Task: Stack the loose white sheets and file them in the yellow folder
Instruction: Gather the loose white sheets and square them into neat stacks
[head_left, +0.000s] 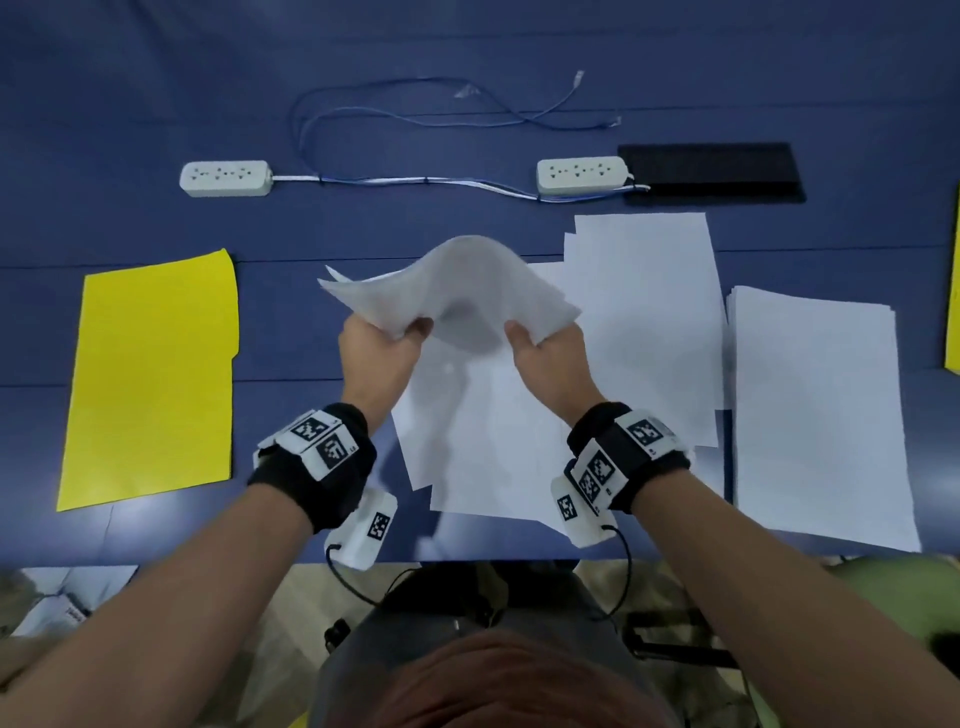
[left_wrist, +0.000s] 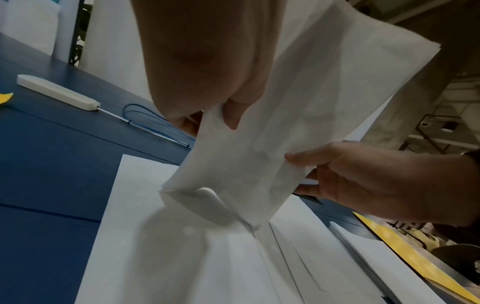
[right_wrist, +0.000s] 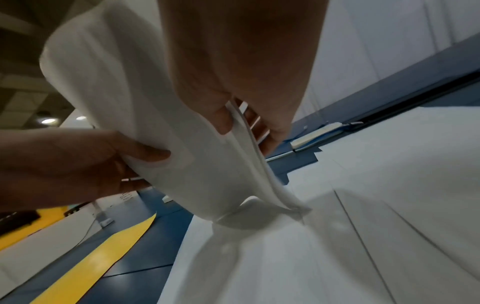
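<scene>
The blue bench (head_left: 156, 104) carries a yellow folder (head_left: 156, 374), loose white sheets (head_left: 810, 415), two power strips (head_left: 226, 177), blue cables (head_left: 415, 117) and a black pad (head_left: 711, 171).

Folder (head_left: 156, 379) lies left of loose sheets (head_left: 810, 415); power strips (head_left: 226, 178) behind; held sheaf (head_left: 457, 291) above.

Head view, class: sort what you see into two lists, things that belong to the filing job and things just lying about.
Belongs to the job:
held bundle of sheets, gripped by left hand and right hand
loose white sheets on the table
yellow folder

Just lying about:
two power strips
blue cable
black mat
</scene>
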